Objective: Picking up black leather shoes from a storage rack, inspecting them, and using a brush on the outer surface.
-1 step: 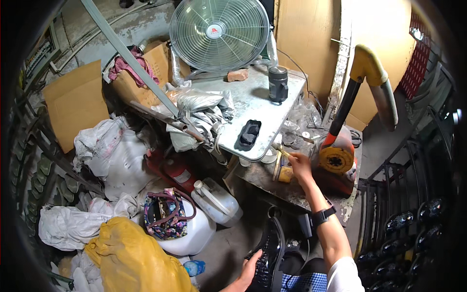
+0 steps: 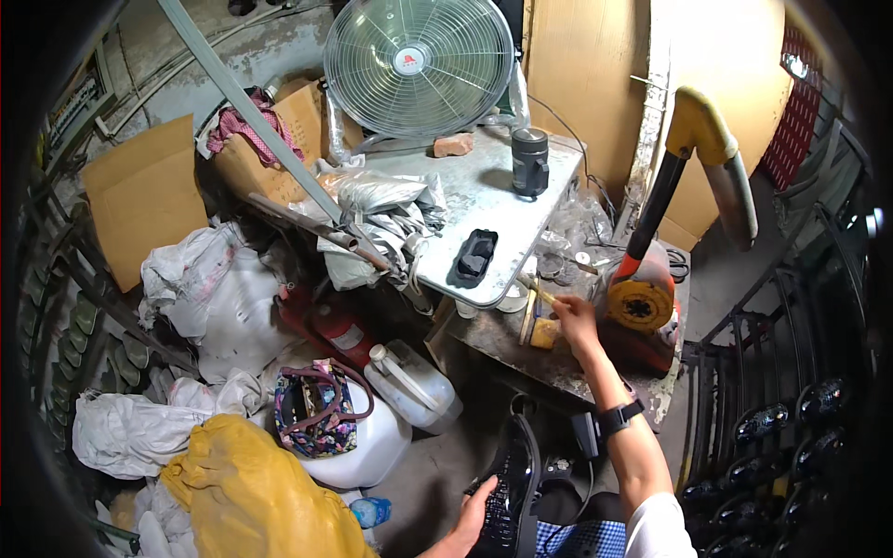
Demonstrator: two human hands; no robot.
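Note:
My left hand (image 2: pixel 473 516) grips a glossy black shoe (image 2: pixel 513 470) with a textured upper, held low in front of my lap. The fingers on its far side are hidden. Over the low bench to the right, my right hand (image 2: pixel 579 325) is closed on a thin yellowish stick-like handle (image 2: pixel 547 297); its tip lies near a small white cup (image 2: pixel 513 298), and I cannot make out contact. Just below that hand sits a small yellow block-like thing (image 2: pixel 543 334) with a thin stick beside it.
A red-and-black machine (image 2: pixel 642 312) with a yellow-topped pipe stands right of my hand. The pale table (image 2: pixel 437 265) ahead bears a fan (image 2: pixel 409 60), a dark mug (image 2: pixel 530 163) and a black tray (image 2: pixel 475 256). Jugs and sacks crowd the left; racked black shoes (image 2: pixel 763 423) line the right.
The shoe has turned slightly in my left hand, showing more of its glossy upper. My right hand stays nearly in place with the stick-like handle.

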